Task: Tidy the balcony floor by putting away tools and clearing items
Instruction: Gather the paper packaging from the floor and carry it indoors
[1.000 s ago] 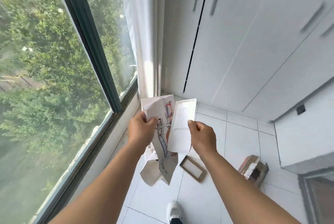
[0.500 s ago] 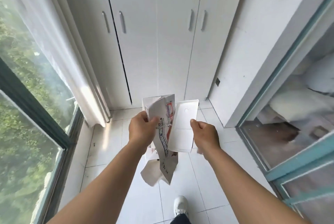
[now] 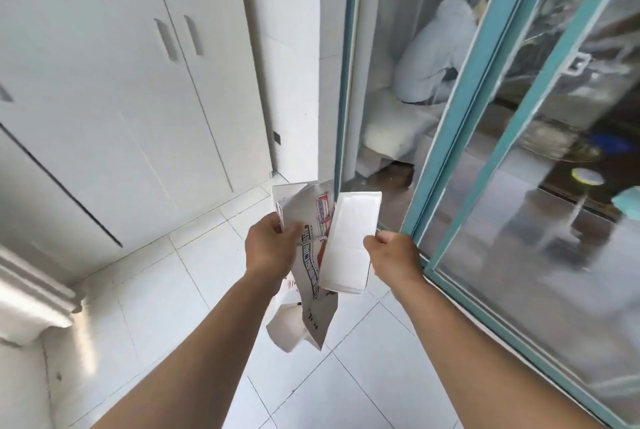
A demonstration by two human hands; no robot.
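My left hand (image 3: 268, 248) grips a bundle of printed paper packaging (image 3: 313, 276), white with red and blue print, which hangs down below my wrist over the floor. My right hand (image 3: 393, 255) pinches the right edge of a flat white box (image 3: 349, 245), held upright against the bundle. Both hands are at chest height in the middle of the view, close together, above the white tiled balcony floor (image 3: 194, 290).
White cupboard doors (image 3: 138, 82) with vertical handles fill the left. A teal-framed sliding glass door (image 3: 485, 99) runs along the right, with a gap into a room where a person in white (image 3: 433, 57) crouches. A white curtain (image 3: 24, 293) sits at the far left.
The view has swung right, from the window and cupboards to the teal sliding door. Both hands keep the same hold on the packaging and the white box.
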